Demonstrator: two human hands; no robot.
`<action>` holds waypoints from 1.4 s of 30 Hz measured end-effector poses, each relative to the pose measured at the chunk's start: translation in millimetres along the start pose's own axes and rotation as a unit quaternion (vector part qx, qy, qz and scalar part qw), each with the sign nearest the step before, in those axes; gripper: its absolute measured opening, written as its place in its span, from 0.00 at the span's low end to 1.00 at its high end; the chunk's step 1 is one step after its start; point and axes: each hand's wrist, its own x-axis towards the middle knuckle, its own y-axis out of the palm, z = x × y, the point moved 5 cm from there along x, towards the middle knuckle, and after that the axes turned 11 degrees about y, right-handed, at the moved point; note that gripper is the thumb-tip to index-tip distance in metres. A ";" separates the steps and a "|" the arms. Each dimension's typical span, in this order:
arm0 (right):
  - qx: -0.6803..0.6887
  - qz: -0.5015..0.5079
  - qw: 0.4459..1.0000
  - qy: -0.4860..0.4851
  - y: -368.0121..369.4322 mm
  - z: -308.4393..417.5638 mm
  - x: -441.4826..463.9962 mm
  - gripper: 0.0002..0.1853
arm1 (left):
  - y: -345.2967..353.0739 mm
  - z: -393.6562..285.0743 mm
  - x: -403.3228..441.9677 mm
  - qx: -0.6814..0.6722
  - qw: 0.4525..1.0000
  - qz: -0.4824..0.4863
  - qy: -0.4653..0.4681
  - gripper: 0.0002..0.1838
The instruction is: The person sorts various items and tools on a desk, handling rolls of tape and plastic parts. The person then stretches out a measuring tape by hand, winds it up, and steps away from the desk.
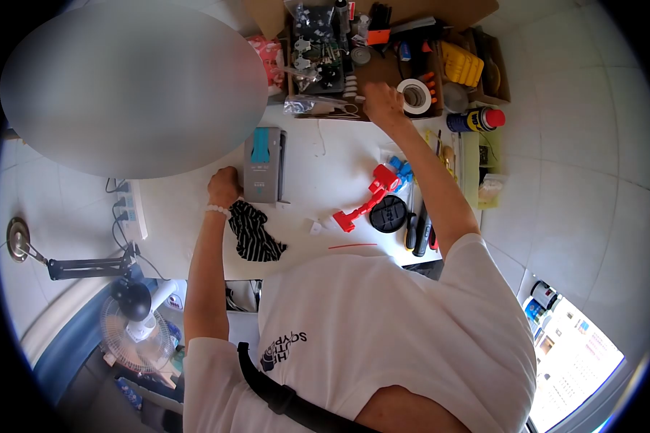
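Observation:
My left hand [224, 185] rests on the white table as a loose fist, beside the left edge of a grey box [265, 169] with a teal patch. Nothing shows in that fist. A black-and-white striped cloth [255, 234] lies by my left wrist. My right hand [383, 103] reaches over the front of an open cardboard box [375, 71], its fingers curled closed. A roll of white tape [414, 97] lies just right of it, and small white pieces [350, 86] lie to its left. Whatever the right fingers hold is hidden.
A red and blue jointed plastic piece [372, 195], a black round cap [388, 214] and screwdrivers [411, 231] lie under my right arm. A spray can [477, 120] is at the right. A power strip [132, 209], lamp arm [87, 268] and fan [135, 332] are at the left.

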 end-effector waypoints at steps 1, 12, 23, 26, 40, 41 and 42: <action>0.000 0.001 1.000 -0.001 1.7 0.2 1.7 0.07 | -0.7 -0.7 -0.6 -0.001 1.000 0.003 -0.003 0.16; 0.062 0.062 0.996 0.026 24.2 -1.6 11.6 0.11 | 1.8 2.4 0.8 -0.006 1.000 -0.016 0.009 0.17; 0.102 0.072 0.991 0.057 23.2 -5.1 15.8 0.14 | 0.2 1.3 0.2 -0.010 0.999 -0.030 0.013 0.19; 0.100 0.061 0.992 0.054 22.9 -7.4 15.1 0.14 | 1.3 0.5 0.8 -0.007 1.000 -0.024 0.008 0.18; 0.230 0.133 0.943 -0.199 -13.6 47.1 -148.3 0.04 | 6.3 7.4 6.0 -0.009 0.999 -0.042 0.023 0.19; 0.200 0.190 0.937 -0.215 4.0 54.6 -168.9 0.04 | 7.7 6.4 5.3 -0.012 0.999 -0.040 0.022 0.19; 0.182 0.187 0.934 -0.243 16.4 61.6 -187.6 0.03 | 6.6 5.6 4.2 -0.022 0.998 -0.044 0.025 0.19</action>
